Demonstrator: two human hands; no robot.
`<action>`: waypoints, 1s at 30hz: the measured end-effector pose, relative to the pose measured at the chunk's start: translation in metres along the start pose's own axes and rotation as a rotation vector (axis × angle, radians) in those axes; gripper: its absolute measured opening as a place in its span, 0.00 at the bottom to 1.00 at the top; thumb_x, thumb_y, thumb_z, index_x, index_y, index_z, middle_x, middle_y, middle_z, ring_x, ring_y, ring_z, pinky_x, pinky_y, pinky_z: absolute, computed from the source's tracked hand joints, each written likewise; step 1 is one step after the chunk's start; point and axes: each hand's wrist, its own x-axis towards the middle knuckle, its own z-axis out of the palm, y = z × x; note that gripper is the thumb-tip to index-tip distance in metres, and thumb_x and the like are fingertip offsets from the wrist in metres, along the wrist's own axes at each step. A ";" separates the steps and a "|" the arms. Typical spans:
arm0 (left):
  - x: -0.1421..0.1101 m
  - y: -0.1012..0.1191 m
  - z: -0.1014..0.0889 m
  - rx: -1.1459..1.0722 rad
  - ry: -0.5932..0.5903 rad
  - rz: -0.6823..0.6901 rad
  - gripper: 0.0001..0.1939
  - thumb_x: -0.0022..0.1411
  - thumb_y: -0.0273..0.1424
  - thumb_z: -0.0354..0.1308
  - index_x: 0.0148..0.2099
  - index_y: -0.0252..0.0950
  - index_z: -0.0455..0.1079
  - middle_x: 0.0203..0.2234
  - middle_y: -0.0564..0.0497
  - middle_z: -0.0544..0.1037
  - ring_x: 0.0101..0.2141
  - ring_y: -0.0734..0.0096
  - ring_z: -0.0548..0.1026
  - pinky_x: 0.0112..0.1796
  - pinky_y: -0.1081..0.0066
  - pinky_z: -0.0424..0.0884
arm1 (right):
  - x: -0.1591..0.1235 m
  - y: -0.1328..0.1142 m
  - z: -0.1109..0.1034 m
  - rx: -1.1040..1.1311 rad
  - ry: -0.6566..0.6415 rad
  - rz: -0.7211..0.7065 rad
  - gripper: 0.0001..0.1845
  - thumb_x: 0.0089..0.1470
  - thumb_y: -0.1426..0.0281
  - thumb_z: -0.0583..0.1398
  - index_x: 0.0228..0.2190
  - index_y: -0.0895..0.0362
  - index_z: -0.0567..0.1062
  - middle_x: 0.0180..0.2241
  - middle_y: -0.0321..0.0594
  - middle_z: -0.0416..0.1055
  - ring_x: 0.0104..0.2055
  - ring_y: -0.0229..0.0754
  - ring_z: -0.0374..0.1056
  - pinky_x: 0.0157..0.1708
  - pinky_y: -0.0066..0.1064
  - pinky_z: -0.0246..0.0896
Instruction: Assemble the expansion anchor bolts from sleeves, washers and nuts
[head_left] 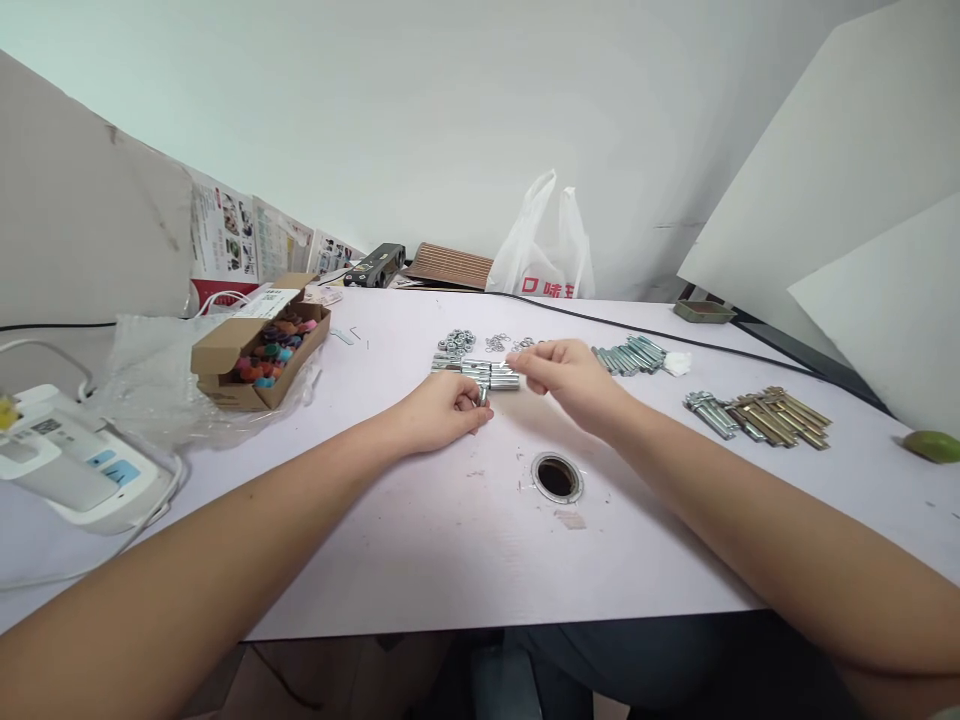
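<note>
My left hand [444, 412] is closed around a small silver metal sleeve [484, 396], held upright between thumb and fingers. Just behind it lie rows of similar silver sleeves [491, 374]. My right hand [574, 378] pinches thumb and forefinger together above the right end of those rows; whatever is between the fingertips is too small to make out. Beyond the sleeves sit a heap of nuts [457, 342] and a scatter of washers [496, 343]. Partly behind my right hand is a pile of threaded silver bolts [634, 355].
Silver bolts [711, 414] and brass-coloured bolts [784, 415] lie at the right. A round hole [557, 477] opens in the white table [420, 560]. At left are an open cardboard box [247, 395] and a white device [97, 470]. A black cable [622, 325] crosses behind.
</note>
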 end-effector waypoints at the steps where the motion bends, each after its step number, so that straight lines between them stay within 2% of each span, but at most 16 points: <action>1: 0.000 -0.001 0.000 0.005 -0.005 0.012 0.13 0.56 0.41 0.56 0.32 0.36 0.71 0.21 0.53 0.74 0.23 0.72 0.69 0.25 0.71 0.62 | -0.003 -0.002 0.008 0.018 -0.071 -0.007 0.23 0.51 0.55 0.61 0.17 0.58 0.66 0.16 0.31 0.56 0.20 0.31 0.47 0.22 0.30 0.43; 5: 0.001 -0.005 0.000 0.027 -0.009 0.037 0.13 0.57 0.41 0.55 0.31 0.37 0.69 0.21 0.54 0.72 0.23 0.73 0.68 0.24 0.71 0.61 | -0.008 0.003 0.020 0.043 -0.161 0.001 0.24 0.53 0.55 0.60 0.16 0.57 0.63 0.16 0.29 0.53 0.19 0.31 0.44 0.22 0.30 0.39; 14: 0.001 -0.006 0.001 0.035 -0.007 0.049 0.12 0.57 0.40 0.54 0.31 0.37 0.69 0.20 0.55 0.70 0.22 0.74 0.66 0.23 0.71 0.60 | -0.007 0.007 0.026 0.076 -0.153 -0.001 0.24 0.53 0.56 0.59 0.16 0.57 0.60 0.16 0.28 0.51 0.19 0.30 0.44 0.22 0.30 0.39; 18: 0.000 -0.007 0.000 0.029 0.000 0.020 0.13 0.57 0.41 0.54 0.30 0.37 0.68 0.20 0.55 0.72 0.22 0.73 0.68 0.24 0.71 0.61 | -0.003 0.000 0.022 -0.073 -0.127 -0.010 0.25 0.52 0.52 0.58 0.17 0.58 0.64 0.15 0.30 0.56 0.18 0.30 0.46 0.20 0.28 0.42; 21: -0.002 -0.006 0.000 0.024 0.012 0.009 0.13 0.56 0.41 0.55 0.28 0.36 0.66 0.21 0.55 0.73 0.23 0.73 0.69 0.24 0.72 0.61 | 0.015 -0.001 0.002 -0.324 -0.045 -0.037 0.24 0.52 0.51 0.57 0.20 0.59 0.69 0.15 0.33 0.60 0.18 0.31 0.50 0.20 0.28 0.45; 24: -0.003 -0.002 -0.001 0.004 0.002 -0.009 0.12 0.56 0.40 0.56 0.29 0.37 0.66 0.22 0.55 0.75 0.23 0.73 0.70 0.24 0.72 0.62 | 0.047 0.008 -0.021 -0.586 0.099 -0.050 0.21 0.55 0.56 0.54 0.23 0.59 0.72 0.18 0.37 0.66 0.20 0.34 0.58 0.21 0.28 0.50; 27: -0.003 0.000 -0.002 0.005 -0.003 -0.022 0.11 0.55 0.39 0.56 0.29 0.36 0.66 0.22 0.55 0.75 0.24 0.73 0.70 0.24 0.72 0.62 | 0.083 0.022 -0.032 -0.731 0.067 0.037 0.14 0.51 0.62 0.58 0.29 0.60 0.76 0.20 0.40 0.71 0.22 0.38 0.65 0.23 0.28 0.55; 30: -0.001 -0.003 -0.001 0.017 -0.014 -0.012 0.11 0.56 0.39 0.55 0.29 0.37 0.66 0.23 0.55 0.76 0.24 0.73 0.71 0.24 0.72 0.63 | 0.111 0.033 -0.025 -0.752 0.001 0.035 0.13 0.48 0.63 0.61 0.32 0.59 0.78 0.21 0.40 0.73 0.22 0.39 0.66 0.23 0.29 0.56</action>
